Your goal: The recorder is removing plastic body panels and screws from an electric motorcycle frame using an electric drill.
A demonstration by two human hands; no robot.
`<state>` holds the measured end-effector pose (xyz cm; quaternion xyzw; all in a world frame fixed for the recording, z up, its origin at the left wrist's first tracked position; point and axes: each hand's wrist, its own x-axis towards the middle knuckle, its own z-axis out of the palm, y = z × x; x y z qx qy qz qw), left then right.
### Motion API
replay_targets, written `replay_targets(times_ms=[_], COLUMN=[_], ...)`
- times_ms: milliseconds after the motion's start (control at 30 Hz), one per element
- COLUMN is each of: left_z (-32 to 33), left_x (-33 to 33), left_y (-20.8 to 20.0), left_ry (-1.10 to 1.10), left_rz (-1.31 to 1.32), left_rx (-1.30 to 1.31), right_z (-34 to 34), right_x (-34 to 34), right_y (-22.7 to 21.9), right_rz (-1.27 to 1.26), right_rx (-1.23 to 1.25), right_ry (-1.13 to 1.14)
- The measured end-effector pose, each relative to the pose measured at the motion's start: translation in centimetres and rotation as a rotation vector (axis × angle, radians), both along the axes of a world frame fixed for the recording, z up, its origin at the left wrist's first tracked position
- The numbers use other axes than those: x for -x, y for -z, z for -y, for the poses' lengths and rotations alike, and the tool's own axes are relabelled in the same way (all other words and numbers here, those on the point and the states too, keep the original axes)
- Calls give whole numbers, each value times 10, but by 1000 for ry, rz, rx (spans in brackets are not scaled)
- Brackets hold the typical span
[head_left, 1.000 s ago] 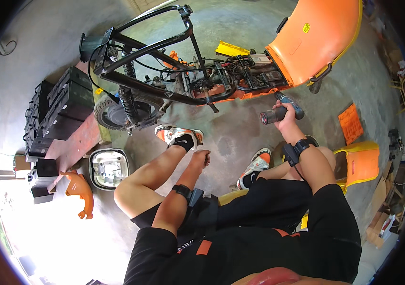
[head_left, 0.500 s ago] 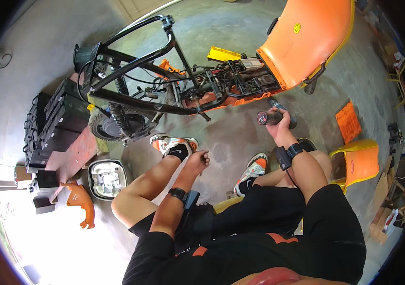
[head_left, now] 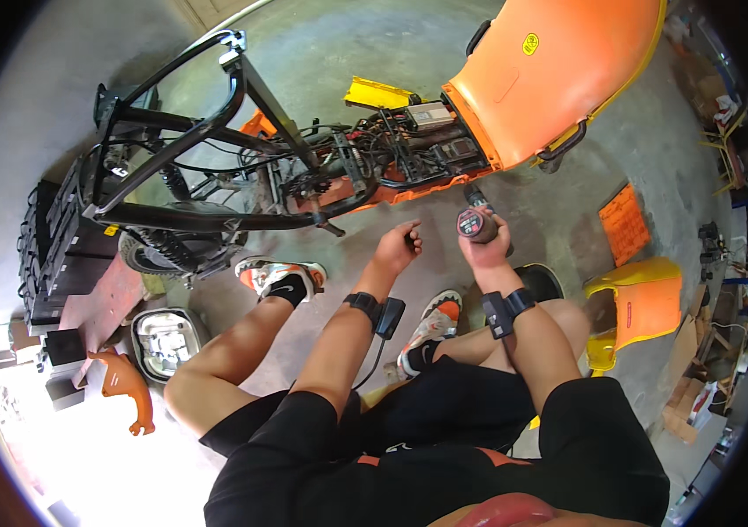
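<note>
My right hand (head_left: 490, 253) grips a dark cordless drill (head_left: 476, 226), its round base facing me and its front end toward the scooter. To its left, my left hand (head_left: 398, 249) is closed with the fingers curled; a small dark patch shows at the fingertips, too small to name. Both hands are in the air on the near side of a stripped electric scooter. Its bare black frame (head_left: 260, 101) stands beyond my left hand, and the exposed wiring and controller boxes (head_left: 431, 116) lie beyond the drill.
A big orange body shell (head_left: 558, 75) is attached at the scooter's right end. Orange panels (head_left: 624, 224) and an orange-yellow cover (head_left: 646, 303) lie at right. At left are black battery boxes (head_left: 71, 255), a white-lined tray (head_left: 166, 342) and a curved orange part (head_left: 125, 386).
My left hand has moved forward and right, nearer the drill. The drill has turned so its base faces me more. The whole view has shifted, with the scooter now further left.
</note>
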<state>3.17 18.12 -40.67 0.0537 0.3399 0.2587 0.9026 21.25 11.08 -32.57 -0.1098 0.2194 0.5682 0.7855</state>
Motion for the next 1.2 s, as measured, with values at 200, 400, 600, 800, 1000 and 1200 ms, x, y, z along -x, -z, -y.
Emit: replay_targets(times_ms=[200, 400, 600, 800, 1000, 1200], left_z=[-20, -33, -14, -20, -27, -32], left_x=[-57, -96, -119, -119, -118, -114], left_y=[-6, -18, -31, -24, -9, -22], left_ry=[137, 238, 167, 159, 198, 260], left_rz=[-119, -71, 86, 13, 21, -59], left_rx=[-122, -178, -151, -145, -212, -254], right_z=[1, 7, 12, 10, 9, 10], right_x=[-10, -11, -7, -9, -10, -8], right_y=[-4, -16, -19, -15, -15, -21], right_rz=[-147, -173, -152, -208, -259, -168], right_rx=[-30, 33, -24, -31, -4, 8], right_ry=[-127, -133, -88, -102, -101, -77])
